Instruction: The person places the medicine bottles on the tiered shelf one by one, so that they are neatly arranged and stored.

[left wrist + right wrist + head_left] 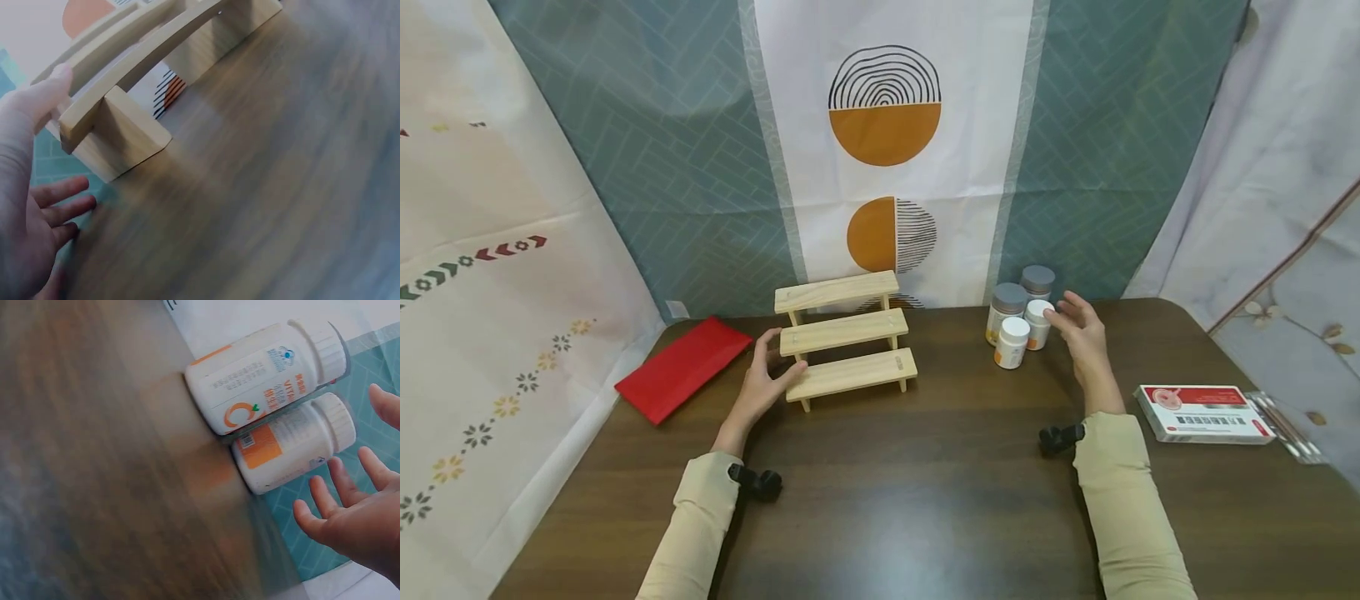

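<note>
A three-step wooden display stand [848, 337] is on the table near the back. My left hand [765, 382] is at its left end, thumb against or very near the wood in the left wrist view, other fingers spread beside it. Toward the back right, two white bottles with white lids, one in front [1012, 343] and one behind it to the right [1038, 324], stand before two grey-lidded bottles [1006, 313]. My right hand [1084, 343] is beside the right white-lidded bottle, fingers loosely spread and gripping nothing; whether a fingertip touches the lid I cannot tell.
A red envelope-like packet [683, 368] lies left of the stand. On the right is a white and red box [1204, 414], with thin sticks in a clear sleeve [1287, 427] beside it. Patterned cloth [715, 167] hangs behind the table's back edge.
</note>
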`<state>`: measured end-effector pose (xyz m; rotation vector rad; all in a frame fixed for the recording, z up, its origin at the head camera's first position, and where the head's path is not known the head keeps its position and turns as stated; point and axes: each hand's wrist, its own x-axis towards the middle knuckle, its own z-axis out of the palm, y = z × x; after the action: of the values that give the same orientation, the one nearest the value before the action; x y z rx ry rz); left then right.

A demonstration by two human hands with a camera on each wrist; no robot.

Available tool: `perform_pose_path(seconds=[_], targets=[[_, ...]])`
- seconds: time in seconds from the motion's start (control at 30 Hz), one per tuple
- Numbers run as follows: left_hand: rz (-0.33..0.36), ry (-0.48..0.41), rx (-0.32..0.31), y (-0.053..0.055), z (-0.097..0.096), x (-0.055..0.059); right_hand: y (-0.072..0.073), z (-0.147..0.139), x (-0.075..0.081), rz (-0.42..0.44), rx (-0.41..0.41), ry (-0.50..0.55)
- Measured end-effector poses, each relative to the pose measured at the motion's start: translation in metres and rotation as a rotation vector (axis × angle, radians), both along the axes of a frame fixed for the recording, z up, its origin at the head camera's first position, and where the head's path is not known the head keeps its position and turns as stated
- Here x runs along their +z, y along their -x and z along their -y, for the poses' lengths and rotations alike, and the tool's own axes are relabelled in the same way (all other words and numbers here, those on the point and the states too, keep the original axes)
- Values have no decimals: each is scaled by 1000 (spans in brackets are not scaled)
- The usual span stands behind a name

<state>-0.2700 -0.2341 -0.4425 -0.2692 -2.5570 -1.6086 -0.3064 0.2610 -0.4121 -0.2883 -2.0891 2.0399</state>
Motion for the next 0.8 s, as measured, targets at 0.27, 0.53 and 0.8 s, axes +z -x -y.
perform_pose_path(seconds=[0.27, 0.53, 0.8], targets=[[7, -303, 73, -7, -20, 10, 2, 8, -5, 67, 18, -24], [108, -465, 115, -12, -34, 11, 1, 12, -10, 115, 42, 9], [118, -541, 119, -6, -33, 2, 3, 14, -12, 117, 42, -43]])
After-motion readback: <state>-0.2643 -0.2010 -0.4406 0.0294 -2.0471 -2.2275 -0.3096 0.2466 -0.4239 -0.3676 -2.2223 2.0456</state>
